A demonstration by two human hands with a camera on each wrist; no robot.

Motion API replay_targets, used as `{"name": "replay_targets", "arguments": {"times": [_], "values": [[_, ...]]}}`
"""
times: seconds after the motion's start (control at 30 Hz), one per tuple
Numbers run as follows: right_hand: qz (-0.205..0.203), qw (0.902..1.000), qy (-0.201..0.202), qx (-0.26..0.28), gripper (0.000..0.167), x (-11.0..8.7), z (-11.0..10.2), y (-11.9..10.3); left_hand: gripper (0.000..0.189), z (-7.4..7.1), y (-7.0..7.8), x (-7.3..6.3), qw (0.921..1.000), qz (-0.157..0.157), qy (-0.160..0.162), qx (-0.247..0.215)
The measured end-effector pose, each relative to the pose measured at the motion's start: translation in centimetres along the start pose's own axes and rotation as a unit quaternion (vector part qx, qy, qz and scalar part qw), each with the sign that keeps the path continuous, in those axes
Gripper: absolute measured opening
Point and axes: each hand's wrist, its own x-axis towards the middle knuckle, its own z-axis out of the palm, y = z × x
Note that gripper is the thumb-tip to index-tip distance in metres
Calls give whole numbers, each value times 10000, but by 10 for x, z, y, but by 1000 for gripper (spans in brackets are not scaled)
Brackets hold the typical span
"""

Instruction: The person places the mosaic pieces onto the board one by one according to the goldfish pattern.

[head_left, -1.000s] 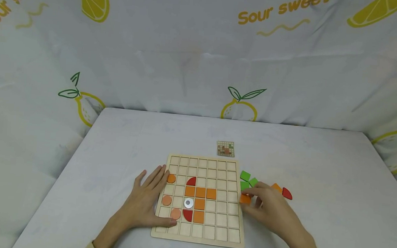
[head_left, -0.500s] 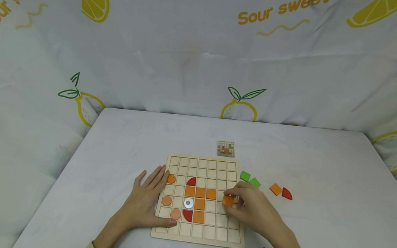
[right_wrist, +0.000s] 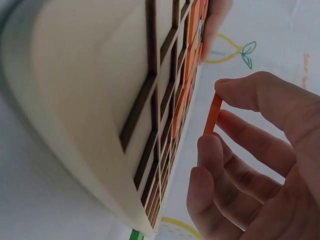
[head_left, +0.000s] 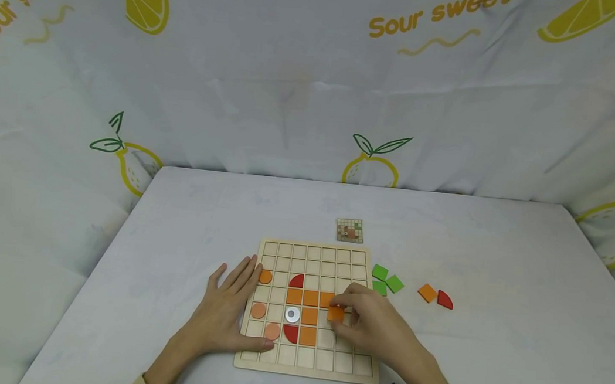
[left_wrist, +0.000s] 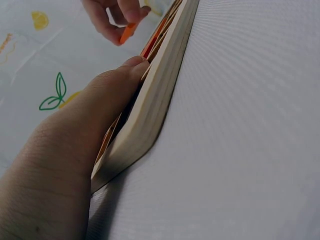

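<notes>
My right hand (head_left: 376, 321) pinches an orange square tile (head_left: 335, 314) by its edges between thumb and fingers. In the right wrist view that tile (right_wrist: 213, 114) is held edge-on, raised off the wooden grid board (right_wrist: 75, 100). My left hand (head_left: 226, 313) lies spread on the left side of the board (head_left: 323, 374), its thumb over the lower left cells. Set in the board's cells are several orange squares (head_left: 309, 316), two red quarter-circles (head_left: 290, 334), orange and peach discs (head_left: 272, 331), and a white disc (head_left: 292, 314) with a grey centre.
Right of the board lie three green square tiles (head_left: 394, 283), one orange square (head_left: 427, 293) and a red quarter-circle (head_left: 445, 299). Behind the board is a small card (head_left: 350, 230) printed with a coloured grid. A lemon-print cloth (head_left: 292, 97) hangs behind the table.
My right hand has picked the orange square tile up from beside the board and carried it left over the cells. My left hand has stayed where it was.
</notes>
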Motion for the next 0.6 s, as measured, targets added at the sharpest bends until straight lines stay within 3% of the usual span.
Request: {"name": "replay_targets", "arguments": {"times": [0.3,0.6], "values": [[-330,9993,-82,-137,25,0,7,0,135,0,0,0,10000,14,9,2],[-333,9991,-240,-142,25,2,12,-2,135,0,0,0,10000,32,28,41]]}}
